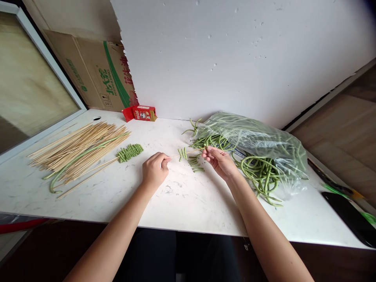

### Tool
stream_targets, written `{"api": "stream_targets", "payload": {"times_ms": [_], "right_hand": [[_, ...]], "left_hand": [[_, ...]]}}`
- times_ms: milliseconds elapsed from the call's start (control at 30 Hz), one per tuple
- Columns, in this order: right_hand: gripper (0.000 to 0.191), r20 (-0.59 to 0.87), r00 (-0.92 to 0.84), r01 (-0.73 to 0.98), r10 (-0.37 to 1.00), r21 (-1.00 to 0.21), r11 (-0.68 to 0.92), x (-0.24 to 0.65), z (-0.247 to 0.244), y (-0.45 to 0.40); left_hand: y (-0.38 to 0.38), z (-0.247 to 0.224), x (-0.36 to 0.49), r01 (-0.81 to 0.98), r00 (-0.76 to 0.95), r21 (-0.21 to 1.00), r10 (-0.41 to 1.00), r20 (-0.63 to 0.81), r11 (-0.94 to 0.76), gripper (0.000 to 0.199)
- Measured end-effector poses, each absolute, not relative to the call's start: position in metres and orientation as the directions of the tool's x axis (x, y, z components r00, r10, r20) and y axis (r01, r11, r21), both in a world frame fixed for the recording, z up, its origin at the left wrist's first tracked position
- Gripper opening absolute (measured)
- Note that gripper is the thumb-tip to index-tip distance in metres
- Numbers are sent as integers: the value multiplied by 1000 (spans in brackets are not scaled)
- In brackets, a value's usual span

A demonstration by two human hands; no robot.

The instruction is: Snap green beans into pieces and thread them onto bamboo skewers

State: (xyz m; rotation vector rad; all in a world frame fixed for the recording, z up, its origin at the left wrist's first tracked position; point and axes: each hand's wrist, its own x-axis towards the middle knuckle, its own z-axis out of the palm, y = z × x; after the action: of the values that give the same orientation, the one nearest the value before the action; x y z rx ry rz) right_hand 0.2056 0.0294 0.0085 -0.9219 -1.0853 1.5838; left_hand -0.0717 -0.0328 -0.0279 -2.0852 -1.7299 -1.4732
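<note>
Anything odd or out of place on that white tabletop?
Yes, mildly: at least one long green bean lies across the pile of thin wooden skewers on the left, away from the other long beans by the clear plastic bag.

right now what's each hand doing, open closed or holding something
Left hand: closed, pinching one end of a skewer with bean pieces on it.
Right hand: fingers pinched at the skewer's other end; whether they grip a bean piece too, can't tell.

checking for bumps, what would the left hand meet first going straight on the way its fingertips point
Probably the nearest green bean piece on the skewer, just right of the left hand; exact depth is unclear.
</note>
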Motion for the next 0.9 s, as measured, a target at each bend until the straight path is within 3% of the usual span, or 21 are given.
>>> {"api": "stream_targets", "payload": {"times_ms": [900], "right_hand": [[28, -52, -163, -247, 985, -965, -92, 202, 10, 27]], "left_hand": [[-35, -24, -71, 792, -83, 495, 741, 667, -357, 21]]}}
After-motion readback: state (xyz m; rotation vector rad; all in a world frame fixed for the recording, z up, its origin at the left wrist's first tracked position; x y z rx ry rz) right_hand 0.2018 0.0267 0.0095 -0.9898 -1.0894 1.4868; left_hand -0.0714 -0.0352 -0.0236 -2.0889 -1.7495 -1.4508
